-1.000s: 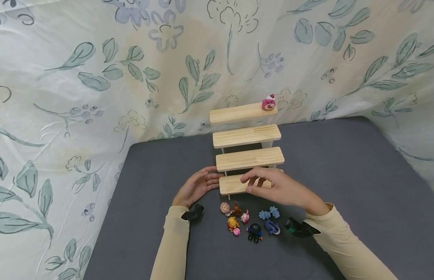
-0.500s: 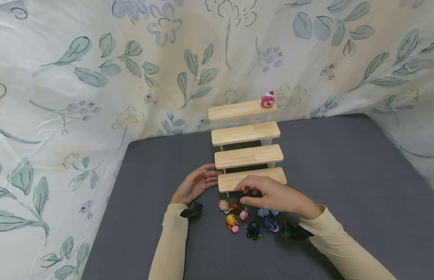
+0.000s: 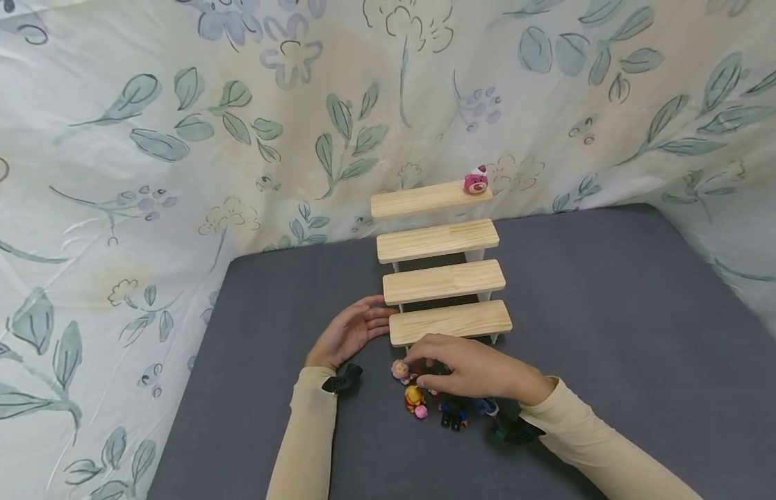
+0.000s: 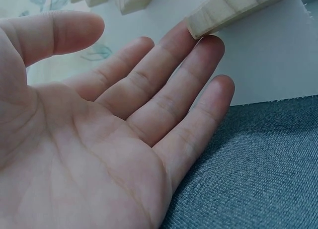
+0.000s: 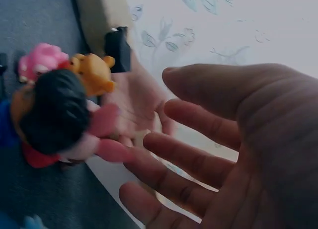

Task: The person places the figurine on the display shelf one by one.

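My right hand (image 3: pixel 478 368) hovers low over a group of small toy figures, its fingers loosely bent and holding nothing. Just at its fingertips sits a pale pink-headed figure (image 3: pixel 400 370), with a yellow bear figure (image 3: pixel 415 397) below it. In the right wrist view a black-haired figure (image 5: pixel 57 112) and a pair of pink ears (image 5: pixel 114 150) lie in front of the spread fingers. Other figures are partly hidden under the hand. My left hand (image 3: pixel 350 337), palm up with extended fingers, has its fingertips (image 4: pixel 213 50) against the left end of the lowest wooden shelf (image 3: pixel 450 321).
The shelf belongs to a stepped wooden display stand, whose higher boards (image 3: pixel 438 241) rise toward the back. A pink bear head figure (image 3: pixel 476 183) sits at the right end of the top board (image 3: pixel 419 200). A floral curtain (image 3: pixel 287 153) hangs behind the grey cloth (image 3: pixel 588 298).
My right hand has moved from above the lowest shelf down and left, over the figures. The left hand stays by the shelf end. The view shifts slightly.
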`<state>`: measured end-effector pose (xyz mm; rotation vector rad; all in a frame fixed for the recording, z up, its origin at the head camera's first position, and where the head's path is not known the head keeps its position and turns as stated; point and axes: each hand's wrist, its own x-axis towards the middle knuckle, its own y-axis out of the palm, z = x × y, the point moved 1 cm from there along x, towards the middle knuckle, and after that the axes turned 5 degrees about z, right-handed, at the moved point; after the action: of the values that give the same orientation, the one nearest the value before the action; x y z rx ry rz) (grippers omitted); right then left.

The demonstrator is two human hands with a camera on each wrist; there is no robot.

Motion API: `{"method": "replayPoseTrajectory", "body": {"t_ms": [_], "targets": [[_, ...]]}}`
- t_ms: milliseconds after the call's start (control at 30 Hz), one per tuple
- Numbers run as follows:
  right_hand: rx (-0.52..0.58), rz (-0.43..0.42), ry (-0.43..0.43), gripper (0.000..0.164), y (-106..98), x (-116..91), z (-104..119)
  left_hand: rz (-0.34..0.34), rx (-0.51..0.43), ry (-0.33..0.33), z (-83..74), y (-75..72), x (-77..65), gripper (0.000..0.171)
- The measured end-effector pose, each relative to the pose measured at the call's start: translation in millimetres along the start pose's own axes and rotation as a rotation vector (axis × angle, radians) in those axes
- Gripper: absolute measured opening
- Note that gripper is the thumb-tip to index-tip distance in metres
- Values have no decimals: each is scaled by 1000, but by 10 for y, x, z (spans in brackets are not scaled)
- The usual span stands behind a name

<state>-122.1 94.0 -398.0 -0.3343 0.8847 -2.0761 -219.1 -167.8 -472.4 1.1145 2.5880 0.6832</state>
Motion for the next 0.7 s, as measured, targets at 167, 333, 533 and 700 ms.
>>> {"method": "replayPoseTrajectory", "body": {"t_ms": [167, 333, 533, 700], "targets": [[-85, 12, 24, 28, 84, 13, -12, 8, -1, 5, 13, -1, 2, 36], [-152, 9, 36, 33, 143, 30, -26, 7, 2, 4, 12, 1, 3, 36], [-199, -7, 77, 35, 216, 60, -33, -12, 8, -6, -1, 12, -7, 37], [-246, -18, 93, 27, 245, 75, -41, -5, 7, -1, -9, 16, -16, 38]]}}
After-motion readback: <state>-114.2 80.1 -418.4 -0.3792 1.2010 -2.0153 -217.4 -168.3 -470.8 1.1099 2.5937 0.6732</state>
